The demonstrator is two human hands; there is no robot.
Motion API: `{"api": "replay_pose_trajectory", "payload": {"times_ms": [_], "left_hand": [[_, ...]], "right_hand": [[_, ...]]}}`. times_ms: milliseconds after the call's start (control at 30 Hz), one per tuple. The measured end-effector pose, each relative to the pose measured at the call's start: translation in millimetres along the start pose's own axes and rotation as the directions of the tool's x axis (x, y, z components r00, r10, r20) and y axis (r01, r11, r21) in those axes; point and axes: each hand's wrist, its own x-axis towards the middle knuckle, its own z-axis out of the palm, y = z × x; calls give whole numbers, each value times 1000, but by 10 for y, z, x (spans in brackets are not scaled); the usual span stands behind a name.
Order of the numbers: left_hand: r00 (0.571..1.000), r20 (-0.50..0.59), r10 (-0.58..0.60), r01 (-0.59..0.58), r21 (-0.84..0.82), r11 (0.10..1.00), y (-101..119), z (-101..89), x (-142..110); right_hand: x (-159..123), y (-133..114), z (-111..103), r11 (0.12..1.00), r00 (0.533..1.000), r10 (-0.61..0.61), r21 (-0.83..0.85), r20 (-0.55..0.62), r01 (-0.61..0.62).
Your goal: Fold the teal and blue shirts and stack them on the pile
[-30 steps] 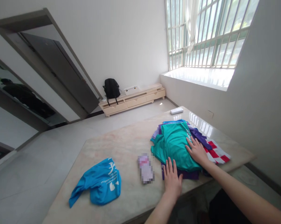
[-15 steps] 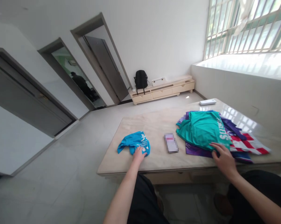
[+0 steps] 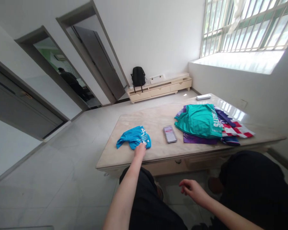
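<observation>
My left hand (image 3: 140,149) reaches out to a crumpled blue shirt (image 3: 133,139) near the front left of the marble table (image 3: 155,119), its fingers closed on the shirt's near edge. My right hand (image 3: 193,189) hangs below the table edge over my lap, fingers loosely curled and holding nothing. A stack of folded clothes topped by a teal shirt (image 3: 200,119) lies on the right part of the table, with purple and red-and-white checked cloth (image 3: 239,130) under it. A blurred phone (image 3: 170,134) lies between the blue shirt and the stack.
A white remote (image 3: 203,96) sits at the table's far end. A low wooden cabinet (image 3: 159,89) with a black backpack (image 3: 137,76) stands against the far wall. Open doorways are at left, a person in one of them (image 3: 70,81). A barred window is at right.
My left hand left the clothes stack and moved left to the blue shirt. My right hand came off the teal shirt and dropped below the table. The view pulled back.
</observation>
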Motion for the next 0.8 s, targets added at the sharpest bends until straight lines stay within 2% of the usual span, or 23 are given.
{"api": "replay_pose_trajectory", "payload": {"times_ms": [133, 233, 367, 433, 500, 633, 733, 800], "left_hand": [[999, -36, 19, -22, -72, 997, 77, -201, -106], [986, -108, 127, -141, -131, 981, 300, -259, -434], [930, -142, 339, -362, -191, 912, 723, -50, -1091], [918, -136, 373, -394, -207, 895, 834, 77, -1262], [933, -129, 337, -357, -209, 910, 816, 142, -1215], [977, -75, 200, -210, -176, 962, 524, 113, -707], [985, 8, 174, -170, -154, 973, 347, 88, -411], [985, 39, 167, -160, -154, 975, 311, 100, -354]], "right_hand": [[7, -3, 1, 995, 999, 39, 91, 34, -42], [108, -6, -76, 965, 992, 128, 230, 21, -129], [181, 0, -128, 857, 962, 260, 439, 83, -270], [177, 16, -112, 804, 946, 297, 499, 132, -322], [170, 38, -73, 770, 929, 330, 520, 169, -369], [190, 56, -1, 747, 903, 390, 512, 180, -425], [228, 35, -12, 746, 902, 403, 516, 153, -421], [248, 24, -47, 745, 905, 406, 529, 125, -407]]}}
